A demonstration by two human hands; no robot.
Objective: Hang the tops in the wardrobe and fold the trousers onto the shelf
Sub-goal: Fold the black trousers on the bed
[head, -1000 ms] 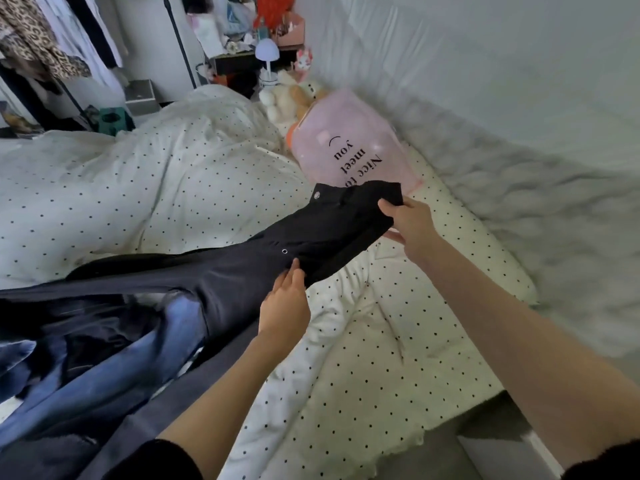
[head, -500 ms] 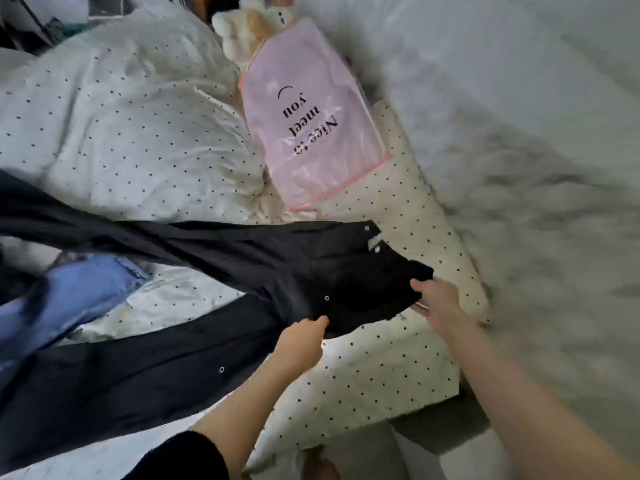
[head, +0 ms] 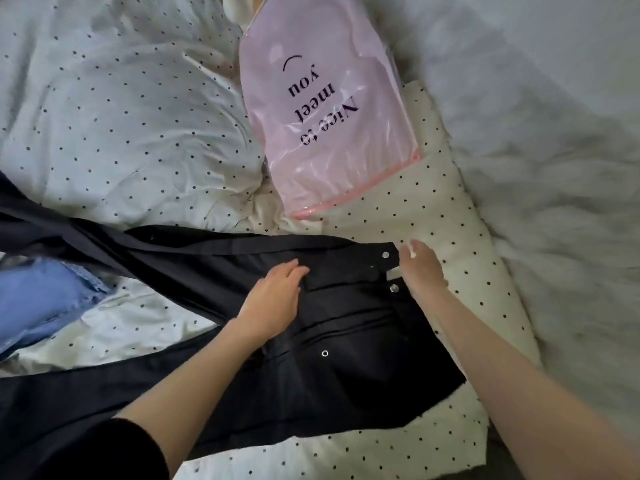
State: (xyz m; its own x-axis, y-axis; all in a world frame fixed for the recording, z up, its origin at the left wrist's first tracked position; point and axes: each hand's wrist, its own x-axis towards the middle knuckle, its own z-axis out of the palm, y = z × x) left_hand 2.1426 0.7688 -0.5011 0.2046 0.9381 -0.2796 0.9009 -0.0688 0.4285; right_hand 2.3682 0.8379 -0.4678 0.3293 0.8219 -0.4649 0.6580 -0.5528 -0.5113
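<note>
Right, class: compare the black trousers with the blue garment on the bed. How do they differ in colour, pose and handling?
The black trousers are dark and spread out flat, legs stretching left; the blue garment is lighter and lies bunched at the left edge. Both hands work on the black trousers, the left hand flat on them and the right hand at the waistband; nothing touches the blue garment. Both lie on the dotted bedding.

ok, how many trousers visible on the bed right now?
2. The black trousers are spread across the polka-dot bedding under both hands; blue jeans lie bunched at the left edge, partly under a black leg. More may be out of frame.
</note>
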